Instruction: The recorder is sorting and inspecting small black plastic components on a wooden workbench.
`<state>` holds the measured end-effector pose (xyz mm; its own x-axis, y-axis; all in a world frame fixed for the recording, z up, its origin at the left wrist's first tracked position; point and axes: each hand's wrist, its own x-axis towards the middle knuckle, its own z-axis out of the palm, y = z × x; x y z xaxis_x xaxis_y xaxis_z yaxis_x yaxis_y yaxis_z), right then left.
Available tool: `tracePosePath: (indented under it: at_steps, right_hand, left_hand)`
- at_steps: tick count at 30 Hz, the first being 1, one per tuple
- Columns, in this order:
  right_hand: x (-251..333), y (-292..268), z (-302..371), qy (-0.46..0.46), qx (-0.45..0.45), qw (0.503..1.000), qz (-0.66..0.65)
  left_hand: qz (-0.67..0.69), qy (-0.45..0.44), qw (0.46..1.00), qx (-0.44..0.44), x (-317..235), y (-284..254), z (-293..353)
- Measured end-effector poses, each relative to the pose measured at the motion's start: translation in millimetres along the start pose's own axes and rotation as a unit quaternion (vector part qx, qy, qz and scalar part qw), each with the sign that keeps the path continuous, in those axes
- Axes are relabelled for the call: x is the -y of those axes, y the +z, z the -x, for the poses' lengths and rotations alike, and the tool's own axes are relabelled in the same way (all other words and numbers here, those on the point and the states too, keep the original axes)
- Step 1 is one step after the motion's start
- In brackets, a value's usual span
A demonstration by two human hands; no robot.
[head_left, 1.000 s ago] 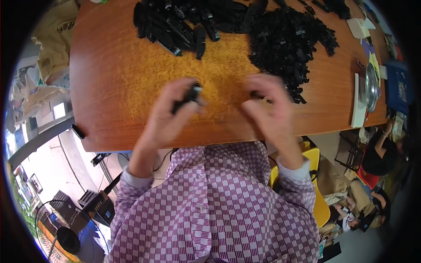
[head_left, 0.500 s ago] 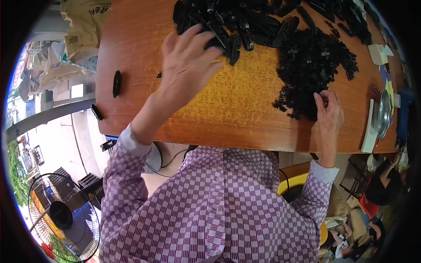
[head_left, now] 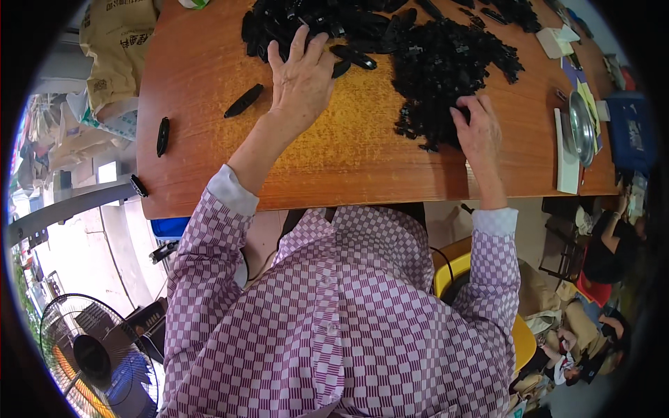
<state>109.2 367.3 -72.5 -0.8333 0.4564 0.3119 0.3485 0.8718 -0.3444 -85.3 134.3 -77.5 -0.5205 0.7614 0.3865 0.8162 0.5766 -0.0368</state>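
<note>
My left hand reaches over the near edge of a pile of long black plastic parts, its fingers spread and the tips on or just above the parts. One long black part lies alone on the wooden table just left of that wrist. My right hand is at the near right edge of a heap of small black plastic pieces. Its thumb and fingers are curled toward each other; whatever is between them, if anything, is hidden.
Two more black parts lie at the left, one on the table and one at its edge. At the right are a metal bowl and a white strip. A fan stands lower left; other people are far right.
The view has shifted, and the scene sits higher and further left. My left hand has settled at the long parts; the lone part beside it now shows whole. My right hand stays by the small pieces.
</note>
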Motion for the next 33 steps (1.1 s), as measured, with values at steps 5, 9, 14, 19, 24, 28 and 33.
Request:
tracePosePath:
  at_steps: [5, 9, 14, 19, 24, 28, 33]
  right_hand:
    - [-2.3, 8.1, -2.1, -0.017, -0.029, 0.999, -0.028]
    - [-4.3, 7.3, -4.1, -0.03, -0.051, 0.998, -0.028]
    - [-6.9, 6.2, -2.1, 0.129, -0.045, 0.941, -0.31]
    - [6.2, -0.4, -1.0, 0.279, 0.066, 0.618, -0.732]
    - [49.7, -4.9, 14.6, 0.273, 0.134, 0.609, -0.733]
    - [88.3, -0.5, 30.9, 0.245, 0.151, 0.649, -0.704]
    - [109.3, 3.3, 34.2, 0.233, 0.161, 0.645, -0.71]
  left_hand:
    - [0.023, 0.047, 0.998, -0.02, -9.7, -1.8, 13.6]
    - [0.097, 0.024, 0.995, -0.019, -7.0, -5.0, 23.8]
    - [0.282, -0.111, 0.953, -0.01, -16.7, -13.7, 32.8]
    - [0.729, -0.27, 0.623, 0.083, -42.1, -22.5, 37.3]
    - [0.87, -0.258, 0.406, 0.111, -60.8, -35.6, 50.2]
    - [0.872, -0.264, 0.4, 0.095, -65.8, -36.4, 55.2]
    - [0.865, -0.252, 0.427, 0.084, -62.4, -35.0, 59.8]
